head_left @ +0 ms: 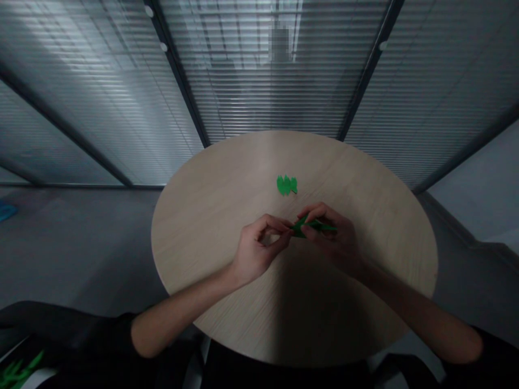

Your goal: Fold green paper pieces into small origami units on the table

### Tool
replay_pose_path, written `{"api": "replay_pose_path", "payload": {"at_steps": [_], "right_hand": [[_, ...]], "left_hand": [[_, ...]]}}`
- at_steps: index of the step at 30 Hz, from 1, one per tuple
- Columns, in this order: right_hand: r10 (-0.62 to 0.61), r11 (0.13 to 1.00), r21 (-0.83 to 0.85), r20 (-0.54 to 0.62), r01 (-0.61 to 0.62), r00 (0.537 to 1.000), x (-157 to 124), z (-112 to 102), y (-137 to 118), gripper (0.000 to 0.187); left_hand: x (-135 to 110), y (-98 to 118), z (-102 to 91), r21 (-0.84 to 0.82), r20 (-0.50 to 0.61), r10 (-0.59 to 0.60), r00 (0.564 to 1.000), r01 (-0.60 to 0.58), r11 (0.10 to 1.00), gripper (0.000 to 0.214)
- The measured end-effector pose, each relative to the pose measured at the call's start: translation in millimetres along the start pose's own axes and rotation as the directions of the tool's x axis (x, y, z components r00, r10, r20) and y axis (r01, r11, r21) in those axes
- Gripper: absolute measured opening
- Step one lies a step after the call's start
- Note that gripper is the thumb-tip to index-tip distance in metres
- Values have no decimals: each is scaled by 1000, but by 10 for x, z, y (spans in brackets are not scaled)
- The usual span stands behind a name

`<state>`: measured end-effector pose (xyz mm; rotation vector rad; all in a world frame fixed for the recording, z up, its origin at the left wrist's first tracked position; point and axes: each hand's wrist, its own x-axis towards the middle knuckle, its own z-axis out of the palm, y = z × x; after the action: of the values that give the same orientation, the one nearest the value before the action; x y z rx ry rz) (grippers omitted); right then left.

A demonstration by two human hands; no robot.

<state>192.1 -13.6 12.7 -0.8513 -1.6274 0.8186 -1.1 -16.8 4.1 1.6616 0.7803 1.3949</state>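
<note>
Both my hands meet over the middle of the round table. My right hand grips a thin green pointed piece between thumb and fingers, and part of it is hidden behind them. One tapered green tip sticks out to the right past the fingers. My left hand is closed in a pinch at the left end of the same piece, its thumb and index fingertips touching there. A little beyond the hands lies a flat green piece with zigzag edges, apart from both. Whether the green pieces are paper or another material I cannot tell.
The round wooden table stands before a glass partition with blinds. At the lower left, green spiky pieces show beside a dark chair. A blue object lies on the floor at the far left.
</note>
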Motion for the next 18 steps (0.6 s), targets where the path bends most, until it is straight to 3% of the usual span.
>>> {"api": "replay_pose_path", "payload": {"at_steps": [18], "right_hand": [[6, 998, 68, -26, -4, 1000, -8, 18, -33, 15]], "left_hand": [[2, 30, 15, -83, 12, -46, 999, 47, 995, 17]]}}
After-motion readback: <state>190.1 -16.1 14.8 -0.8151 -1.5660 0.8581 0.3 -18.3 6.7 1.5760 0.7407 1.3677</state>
